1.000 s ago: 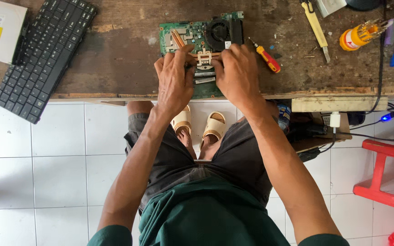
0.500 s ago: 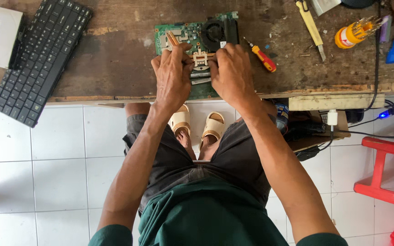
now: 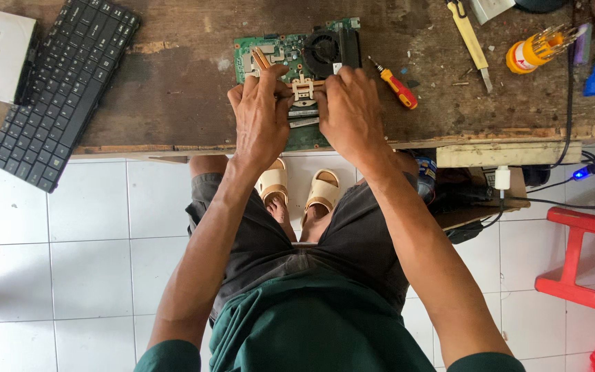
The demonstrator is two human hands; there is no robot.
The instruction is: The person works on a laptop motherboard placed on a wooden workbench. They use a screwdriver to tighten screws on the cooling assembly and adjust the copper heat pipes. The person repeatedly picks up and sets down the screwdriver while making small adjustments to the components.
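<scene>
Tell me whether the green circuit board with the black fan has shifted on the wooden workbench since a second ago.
No. The green circuit board sits as before relative to the red-handled screwdriver and the wooden workbench edge.

The green circuit board [image 3: 277,52] lies on the worn wooden bench [image 3: 173,89], at its near edge. Both hands rest on this board. The left hand [image 3: 262,117] and the right hand [image 3: 349,114] each pinch one end of the copper heat pipe bracket [image 3: 302,87], which sits across the board just below the black fan [image 3: 323,47]. Right of the board lies a red screwdriver [image 3: 395,84], close to the right hand. Far left of the board is a black keyboard [image 3: 63,86]. Below the board, under the bench edge, 2 beige sandals [image 3: 297,187] stand on white tiles.
</scene>
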